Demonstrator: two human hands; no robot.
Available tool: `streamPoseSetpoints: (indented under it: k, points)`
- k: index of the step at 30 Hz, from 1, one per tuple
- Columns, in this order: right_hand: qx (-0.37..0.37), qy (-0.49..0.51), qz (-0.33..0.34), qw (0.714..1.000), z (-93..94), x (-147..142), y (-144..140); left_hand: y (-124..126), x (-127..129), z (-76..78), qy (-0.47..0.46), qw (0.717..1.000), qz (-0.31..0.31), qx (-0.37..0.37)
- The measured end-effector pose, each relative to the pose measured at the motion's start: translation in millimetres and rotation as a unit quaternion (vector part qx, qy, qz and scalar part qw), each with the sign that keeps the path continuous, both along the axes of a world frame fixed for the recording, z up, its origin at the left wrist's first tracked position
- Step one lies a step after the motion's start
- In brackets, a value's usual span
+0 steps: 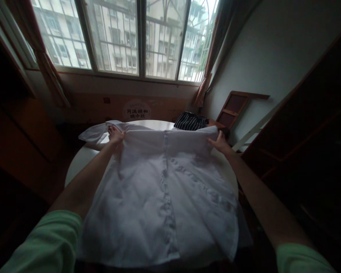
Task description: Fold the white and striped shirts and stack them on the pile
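A white shirt (136,189) is spread across the round white table (78,163), its lower edge hanging over the near side. Gripping the fabric at the far left is my left hand (115,135), with a loose sleeve-like end of cloth lying beyond it. My right hand (219,142) pinches the opposite far corner, so the top edge runs fairly straight between both hands. Ruffled trim goes down the middle of the shirt, and another ruffled strip slants to the right.
Dark striped cloth (191,121) lies folded at the table's far edge. Behind stands a long brown cardboard panel (108,108) under barred windows (116,38). A wooden frame (233,108) leans by the right wall, and a dark wooden cabinet (14,129) is at left.
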State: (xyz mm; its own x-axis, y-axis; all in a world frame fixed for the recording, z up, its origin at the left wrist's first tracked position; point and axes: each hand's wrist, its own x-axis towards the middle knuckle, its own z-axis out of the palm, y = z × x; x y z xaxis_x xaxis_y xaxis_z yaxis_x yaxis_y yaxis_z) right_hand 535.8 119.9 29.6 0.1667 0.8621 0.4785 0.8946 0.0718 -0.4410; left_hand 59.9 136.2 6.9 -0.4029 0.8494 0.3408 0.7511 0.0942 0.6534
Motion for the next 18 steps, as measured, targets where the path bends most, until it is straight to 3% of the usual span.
streamPoseSetpoints:
  k: [2, 4, 7, 10, 13, 18]
  points:
    - [-0.015, -0.016, -0.015, 1.000, -5.9, -17.1, -7.9, -7.9, 8.7, -4.3, 0.046, 0.998, 0.035, -0.020]
    - [-0.028, -0.036, 0.033, 0.998, -10.3, -36.5, -18.9, -18.9, 21.5, -9.7, 0.114, 0.992, 0.017, -0.044]
    - [-0.094, -0.030, 0.160, 0.982, -14.6, -65.6, -40.9, -37.3, 42.9, -19.2, 0.191, 0.966, -0.139, -0.104]
    - [-0.222, -0.008, 0.285, 0.933, -18.5, -90.3, -64.8, -51.9, 57.2, -32.4, 0.233, 0.923, -0.258, -0.166]
    - [-0.284, -0.037, 0.351, 0.892, -22.5, -108.5, -82.9, -57.9, 59.5, -45.4, 0.258, 0.915, -0.257, -0.171]
    - [-0.298, -0.094, 0.381, 0.870, -22.4, -128.2, -96.1, -52.8, 52.4, -51.3, 0.262, 0.912, -0.249, -0.194]
